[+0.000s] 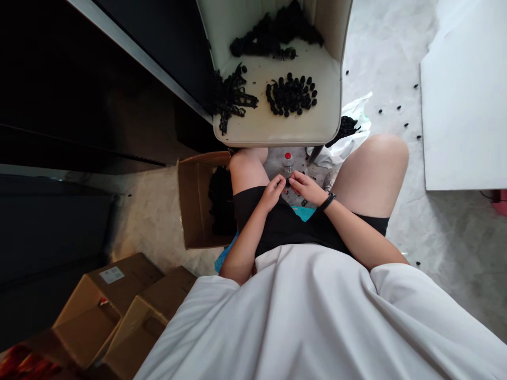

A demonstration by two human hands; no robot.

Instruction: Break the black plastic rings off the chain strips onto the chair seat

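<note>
I sit with my knees apart and both hands meet over my lap. My left hand [273, 191] and my right hand [304, 187] are curled and pinch a small black part [288, 182] between their fingertips; the part is too small to name. A black band circles my right wrist. Ahead of my knees a cream chair seat [257, 129] carries a cluster of small round black caps [291, 95], a heap of black branched strips [232, 97] at its left edge, and a larger black pile [277, 31] at the back.
An open cardboard box [194, 203] with black parts inside stands by my left knee. A small bottle with a red cap [288, 161] stands on the floor between my legs. Closed cardboard boxes [111, 311] lie lower left. Black caps lie scattered on the floor [396, 108] beside a white board [463, 105].
</note>
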